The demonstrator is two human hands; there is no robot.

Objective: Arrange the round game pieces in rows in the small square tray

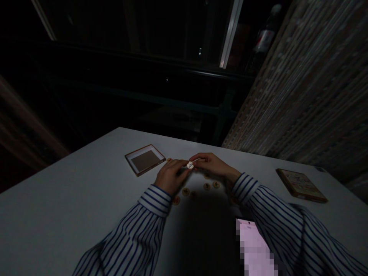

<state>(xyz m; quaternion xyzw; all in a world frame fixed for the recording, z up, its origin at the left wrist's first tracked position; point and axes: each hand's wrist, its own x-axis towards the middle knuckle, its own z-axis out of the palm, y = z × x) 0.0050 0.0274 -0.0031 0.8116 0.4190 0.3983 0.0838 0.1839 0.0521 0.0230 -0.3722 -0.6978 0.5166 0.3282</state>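
Observation:
A round, pale xiangqi piece (190,165) with a dark character is held up between my two hands above the table. My left hand (171,175) is closed, its fingertips at the piece's left edge. From the other side, my right hand (211,164) pinches its right edge between thumb and fingers. More wooden pieces lie loosely below and around the hands, among them one with a dark character (185,191), another (207,186) and a red-marked one (176,200) by my left cuff. Some pieces are partly hidden behind the hands.
An open shallow box (138,173) lies on the white table (86,191), left of my hands. Toward the right edge lies a flat printed box lid (301,185). A lit phone (255,245) sits near my right forearm. Behind are a dark window, a curtain (301,88) and a bottle (264,40).

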